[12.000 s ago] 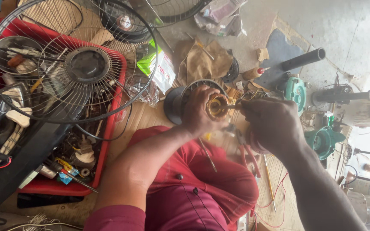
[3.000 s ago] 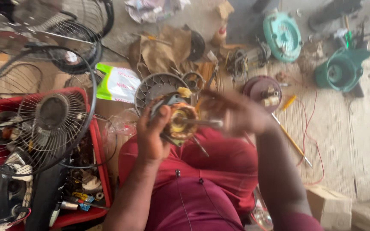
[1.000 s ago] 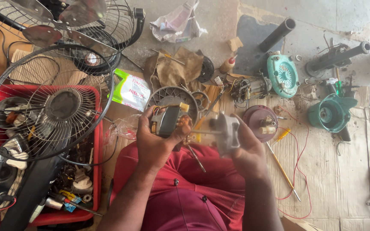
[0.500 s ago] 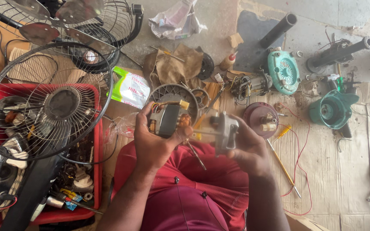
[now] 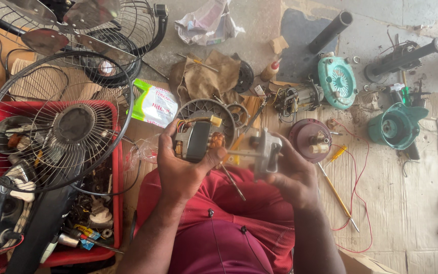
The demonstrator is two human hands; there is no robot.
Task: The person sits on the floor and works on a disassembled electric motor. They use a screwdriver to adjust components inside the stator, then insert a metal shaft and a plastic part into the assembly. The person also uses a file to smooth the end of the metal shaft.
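Cardboard (image 5: 406, 203) strewn with fan parts lies below us. Our left hand (image 5: 181, 170) wraps a motor (image 5: 197, 141), fingers closed around its core. Our right hand (image 5: 292, 175) grips a grey housing (image 5: 265, 152) just beside it, above our lap; a red crate (image 5: 115, 213) sits left.

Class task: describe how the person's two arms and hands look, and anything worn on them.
Both forearms are bare: no sleeves reach them, and no gloves show. No watch, band or ring is visible on the left hand or the right hand. Neither arm carries markings or cables. Below them shows a red garment with dark buttons.
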